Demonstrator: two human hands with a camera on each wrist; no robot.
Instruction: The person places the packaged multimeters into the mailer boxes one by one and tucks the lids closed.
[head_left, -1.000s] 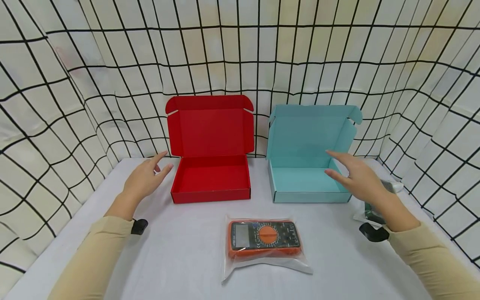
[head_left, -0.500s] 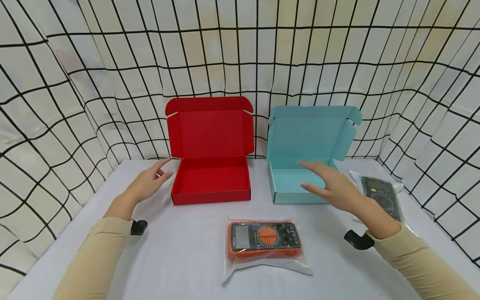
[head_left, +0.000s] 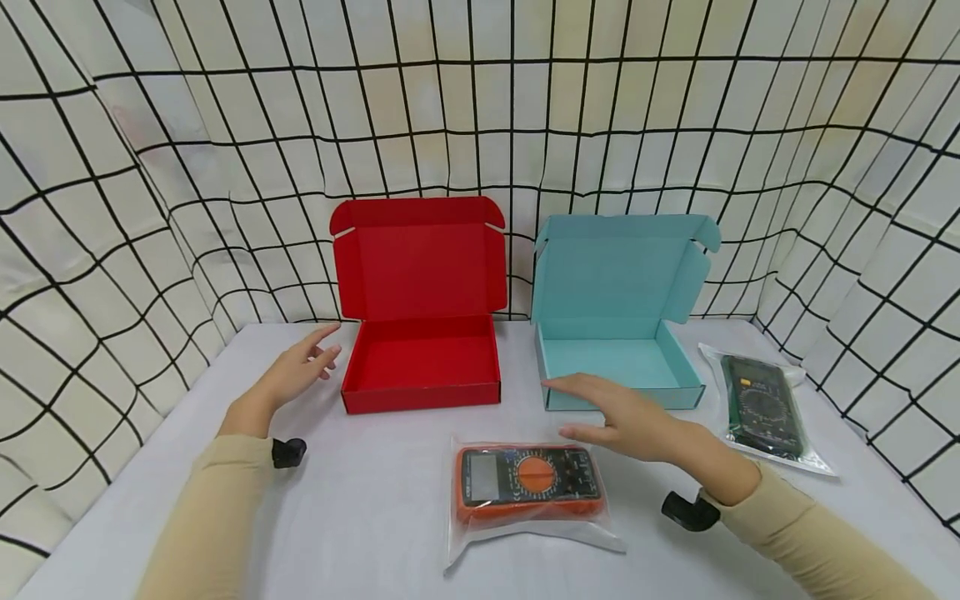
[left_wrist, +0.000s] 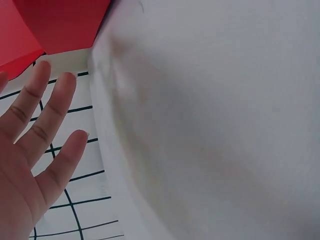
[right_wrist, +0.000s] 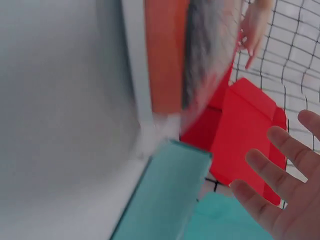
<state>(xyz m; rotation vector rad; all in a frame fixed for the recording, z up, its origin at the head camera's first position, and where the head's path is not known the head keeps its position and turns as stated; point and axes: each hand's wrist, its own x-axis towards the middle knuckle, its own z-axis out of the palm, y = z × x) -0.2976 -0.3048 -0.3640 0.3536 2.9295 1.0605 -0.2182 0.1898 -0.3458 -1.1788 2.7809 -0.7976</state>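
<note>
Orange multimeter point(head_left: 536, 475): in a clear bag point(head_left: 581, 530) on the table point(head_left: 360, 508), in front of the gap between the two boxes and nearer the person than either.
Long axis: crosswise, left to right before the person; screen at the left end, dial at the middle, sockets at the right end.
Nearer hand: the right hand point(head_left: 633, 425), fingers extended and holding nothing, its fingertips near the bag's far right corner; no contact is plain.
Direction from that grip: the orange multimeter lies to the left and toward the person; the socket end is the closest part.
Likely fit: from this side, fingers and thumb would probably meet the short right end first; spanning the narrow width seems to call for turning the wrist.
Left hand point(head_left: 292, 371): fingers spread, nothing in its grip, just beside the left side of the red box point(head_left: 422, 398), well apart from the orange multimeter.
Blue box point(head_left: 618, 275): lid raised, behind the right hand.
Dark green multimeter point(head_left: 763, 408): bagged, right of the blue box, its long axis running away from the person.
</note>
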